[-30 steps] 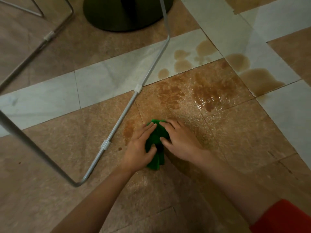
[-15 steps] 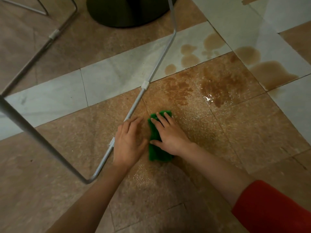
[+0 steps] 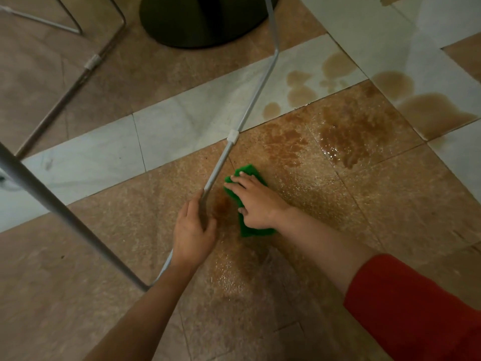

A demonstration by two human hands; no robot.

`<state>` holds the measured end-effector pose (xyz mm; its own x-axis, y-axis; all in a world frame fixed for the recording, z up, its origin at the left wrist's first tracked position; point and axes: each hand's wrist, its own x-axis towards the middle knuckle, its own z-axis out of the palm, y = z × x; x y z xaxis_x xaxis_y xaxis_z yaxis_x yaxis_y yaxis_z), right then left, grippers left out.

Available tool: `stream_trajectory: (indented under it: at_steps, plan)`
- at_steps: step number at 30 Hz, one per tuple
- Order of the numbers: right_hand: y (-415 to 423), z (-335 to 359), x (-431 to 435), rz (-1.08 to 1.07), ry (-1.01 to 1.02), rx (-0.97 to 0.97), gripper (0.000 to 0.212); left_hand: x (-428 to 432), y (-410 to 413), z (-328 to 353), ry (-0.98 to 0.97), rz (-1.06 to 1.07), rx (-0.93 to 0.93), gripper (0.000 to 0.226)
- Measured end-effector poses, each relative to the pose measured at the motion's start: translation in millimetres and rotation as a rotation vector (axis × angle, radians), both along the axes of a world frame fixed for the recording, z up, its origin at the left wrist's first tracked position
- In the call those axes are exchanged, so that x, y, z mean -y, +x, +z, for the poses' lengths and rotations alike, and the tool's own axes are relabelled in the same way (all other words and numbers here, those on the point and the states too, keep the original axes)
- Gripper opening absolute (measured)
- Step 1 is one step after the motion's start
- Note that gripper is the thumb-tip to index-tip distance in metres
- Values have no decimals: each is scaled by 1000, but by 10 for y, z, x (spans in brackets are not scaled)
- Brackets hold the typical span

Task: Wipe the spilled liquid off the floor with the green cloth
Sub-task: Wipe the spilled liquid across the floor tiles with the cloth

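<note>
Head view: right hand [image 3: 257, 201] lies palm down on green cloth [image 3: 248, 170], fingers [image 3: 235, 179] straight and spread, pressing it flat to the floor [image 3: 390, 204]. Cloth sits on a brown tile, just right of the thin metal rod [image 3: 247, 115] of a chair frame, with green showing past the fingertips and under the wrist. Left hand [image 3: 194, 230] is on the same rod nearer the camera. The rod runs under it, with the thumb on one side and fairly straight fingers on the other; cannot tell if it really grasps the rod or only rests there. Small brown patch [image 3: 221, 204] between the two hands, touching the cloth's left edge. Spilled liquid [image 3: 348, 134] glistens on the brown tile beyond the cloth. More puddles [image 3: 437, 110] on the white tiles further right, well apart from the cloth. Wet sheen [image 3: 234, 277] on the tile between the forearms. Red sleeve [image 3: 416, 308] on the right arm. Dark round base [image 3: 203, 22] at top. Thick grey leg [image 3: 52, 201] crosses the left side. Second frame [image 3: 65, 92] top left.
</note>
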<state>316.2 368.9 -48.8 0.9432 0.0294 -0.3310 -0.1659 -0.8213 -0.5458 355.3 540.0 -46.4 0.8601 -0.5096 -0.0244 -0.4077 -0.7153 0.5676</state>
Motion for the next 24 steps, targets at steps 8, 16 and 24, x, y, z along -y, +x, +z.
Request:
stream_trajectory:
  at_steps: [8,16,24]
  plan:
    - [-14,-136,-89,-16,-126,35,64,-7,53,26,-20,40,-83,58]
    - [-39,-152,-224,196,-47,97,54,-27,97,36,-53,83,-132,54]
    - [-3,-131,-318,122,23,92,56,-18,106,64,-87,110,-182,50]
